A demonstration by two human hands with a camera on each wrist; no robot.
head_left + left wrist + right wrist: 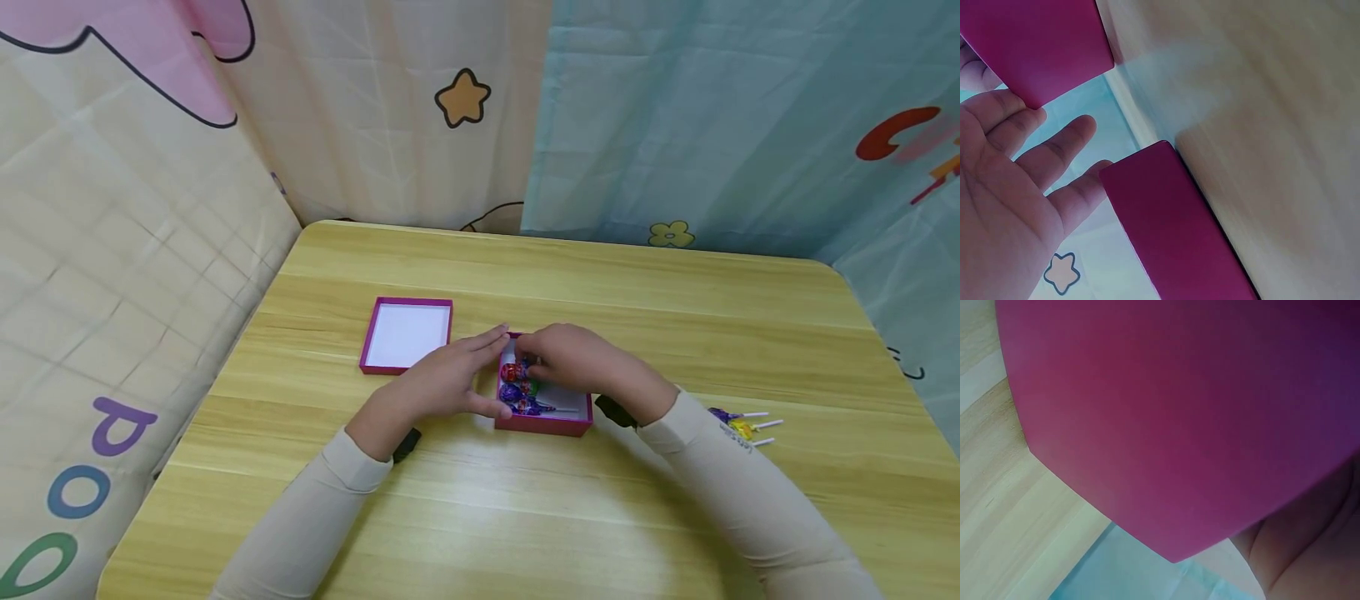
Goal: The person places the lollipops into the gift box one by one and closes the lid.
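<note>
A magenta box (pixel 543 425) with a white inside stands in the middle of the table, with several wrapped lollipops in it. My left hand (pixel 448 377) spans the box's left side, thumb at the front corner and straight fingers by the back corner. Reaching into the box from the right, my right hand (pixel 576 357) pinches a red-wrapped lollipop (pixel 510 372) with curled fingers; its stick is hidden by the hand. Just in front of it lies a purple-wrapped lollipop (pixel 511 392). The box's outer wall (pixel 1147 425) fills most of the right wrist view, hiding the fingertips there.
To the left, the magenta lid (pixel 408 335) lies with its white inside up. Several more lollipops (pixel 742 428), purple and yellow among them, lie on the wooden table (pixel 480 517) at the right, partly behind my right sleeve. Printed curtains (pixel 405 125) hang behind the table.
</note>
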